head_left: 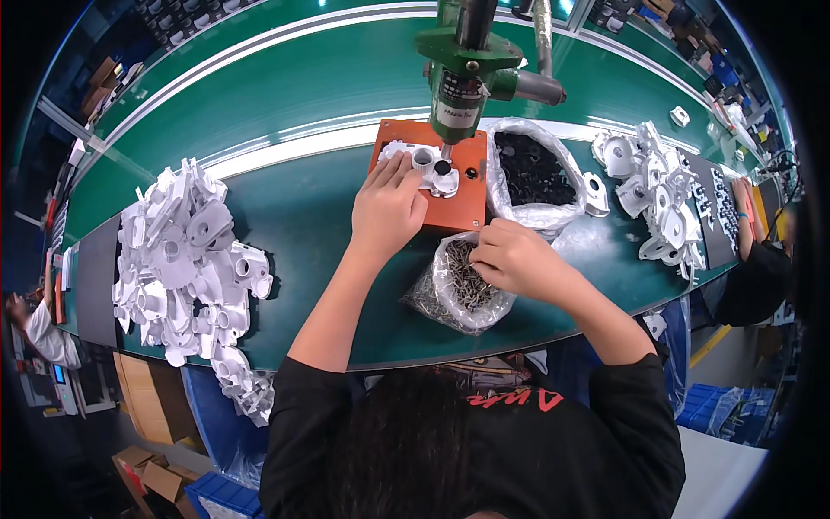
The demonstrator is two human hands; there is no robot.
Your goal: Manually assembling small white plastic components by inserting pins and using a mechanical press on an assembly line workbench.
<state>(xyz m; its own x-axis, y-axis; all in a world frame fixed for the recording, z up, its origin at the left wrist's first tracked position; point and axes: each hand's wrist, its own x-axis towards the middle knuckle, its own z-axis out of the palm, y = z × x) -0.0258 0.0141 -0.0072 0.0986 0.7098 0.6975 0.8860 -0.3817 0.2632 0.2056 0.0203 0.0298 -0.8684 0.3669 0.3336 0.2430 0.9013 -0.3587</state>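
Note:
On an orange fixture block [475, 203] lies a white plastic housing [443, 184] with a round collar and a black round piece [443, 168] in it. My left hand [391, 201] holds the housing down from its left side, fingers bent over it. Just above the housing stands the tip of a green press-like machine [456, 112]. My right hand [517, 259] is at the rim of a clear plastic bag [499, 313] full of small metal pins or screws [465, 277]. Its fingers are pinched together, and whatever is between them is hidden.
Behind that bag stands another bag of black parts [529, 169]. White housings are heaped at the left [173, 251] and at the right [666, 203]. The green table [320, 251] has a curved front edge. Another person's hand [742, 197] shows at the far right.

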